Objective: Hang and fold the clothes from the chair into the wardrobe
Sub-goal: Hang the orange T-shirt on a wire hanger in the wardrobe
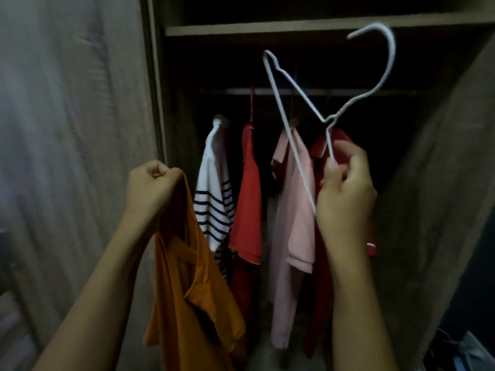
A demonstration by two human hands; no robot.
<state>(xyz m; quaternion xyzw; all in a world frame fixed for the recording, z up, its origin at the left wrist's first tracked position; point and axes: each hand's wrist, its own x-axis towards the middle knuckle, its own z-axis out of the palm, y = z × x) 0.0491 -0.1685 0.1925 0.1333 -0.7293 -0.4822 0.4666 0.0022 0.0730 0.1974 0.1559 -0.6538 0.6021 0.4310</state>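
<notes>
Hanging from the left hand [150,188], whose fingers are fisted round its upper edge, the orange shirt [187,290] sits below and left of the wardrobe rail [235,91]. The right hand [345,194] pinches a white wire hanger [325,121], which is raised across the rail. A striped shirt [214,194], a red shirt [247,196] and a pink shirt [294,210] hang beneath the rail.

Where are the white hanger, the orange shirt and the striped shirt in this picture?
white hanger [326,121]: head view, on the neck where its wires meet.
orange shirt [192,303]: head view, on the hanging body fabric.
striped shirt [214,210]: head view, on its striped sleeve.
</notes>
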